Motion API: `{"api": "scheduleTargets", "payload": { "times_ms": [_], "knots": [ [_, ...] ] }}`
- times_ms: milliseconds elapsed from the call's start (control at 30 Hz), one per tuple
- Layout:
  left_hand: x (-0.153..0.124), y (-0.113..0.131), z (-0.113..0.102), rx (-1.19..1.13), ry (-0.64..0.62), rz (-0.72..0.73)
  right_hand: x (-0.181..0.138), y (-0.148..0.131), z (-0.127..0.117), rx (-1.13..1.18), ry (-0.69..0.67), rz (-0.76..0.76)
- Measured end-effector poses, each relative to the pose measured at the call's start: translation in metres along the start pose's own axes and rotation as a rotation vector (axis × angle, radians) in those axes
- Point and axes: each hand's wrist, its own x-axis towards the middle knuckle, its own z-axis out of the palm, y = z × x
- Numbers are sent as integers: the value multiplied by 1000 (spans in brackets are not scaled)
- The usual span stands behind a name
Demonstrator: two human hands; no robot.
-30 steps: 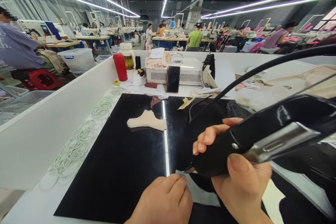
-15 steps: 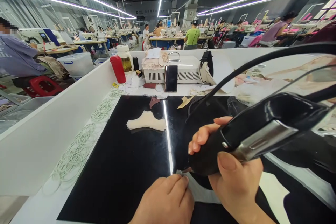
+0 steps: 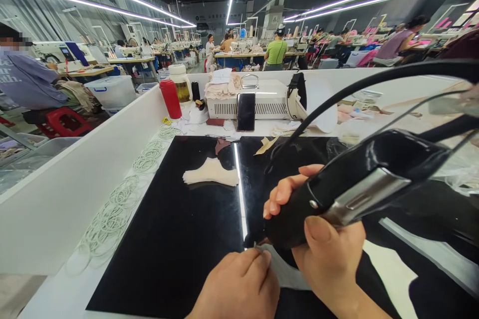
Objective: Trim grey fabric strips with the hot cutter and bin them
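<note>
Right hand [image 3: 331, 259] fingers clenched round one black tool [image 3: 359, 187], tip just ahead of left hand [image 3: 239, 286] fingers, which pin one grey fabric piece [image 3: 286, 275] to table [image 3: 168, 239]. One cream fabric stack [image 3: 211, 175] well beyond.

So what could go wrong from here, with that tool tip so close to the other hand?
1. The tip of the black tool meets the pale fabric piece right beside the fingertips of the left hand; a slip could catch them.
2. The piece lies on the glossy black surface, pinned near one edge, so it might slide.
3. The cable arcs away from the tool in the right hand; its drag could pull the tip off line.
</note>
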Motion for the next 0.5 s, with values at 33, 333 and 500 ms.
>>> {"api": "scheduleTargets", "payload": {
  "times_ms": [33, 333, 500],
  "knots": [
    [0, 0, 0, -4, 0, -2, 0, 1, 1, 3, 4, 2],
    [0, -3, -3, -3, -33, 24, 4, -6, -3, -40, -8, -5],
    [-1, -3, -10, -12, -151, 55, 3, -26, -19, -116, 44, -14]
  ]
}}
